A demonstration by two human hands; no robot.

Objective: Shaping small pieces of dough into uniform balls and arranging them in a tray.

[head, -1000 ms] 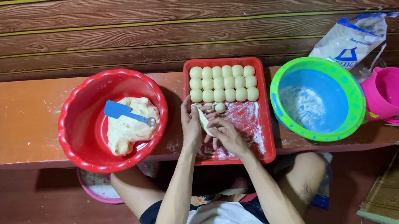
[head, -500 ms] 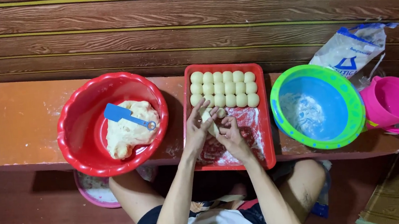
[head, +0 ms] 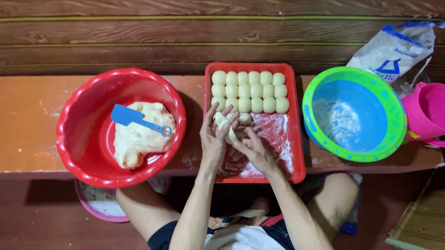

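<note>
**Over the red tray: both hands on one dough piece**

Between the two palms, over the floured near half of the red tray, sits a small piece of pale dough. Left hand is upright with fingers spread, palm facing right, dough pressed against it. Right hand comes in from the near right, fingers curled toward the dough and touching it. Neither hand is a closed fist; the dough is pinched between them, not wrapped.

Just beside the hands, on the tray floor, one loose dough ball sits apart from the rest. Far half of the tray holds the finished dough balls, packed in three touching rows.

Left of the tray, touching distance from the left forearm: red basin with a large lump of dough and a blue scraper lying on top of it, handle pointing right.

Right of the tray: green-rimmed blue bowl, flour dusted inside. Further right, pink jug just beside the bowl rim. Far right, behind both, a white flour bag, top open.

All of it stands on an orange bench against a wood-plank wall. Under the bench, near left, part of a pink bowl shows beside the person's knee.
</note>
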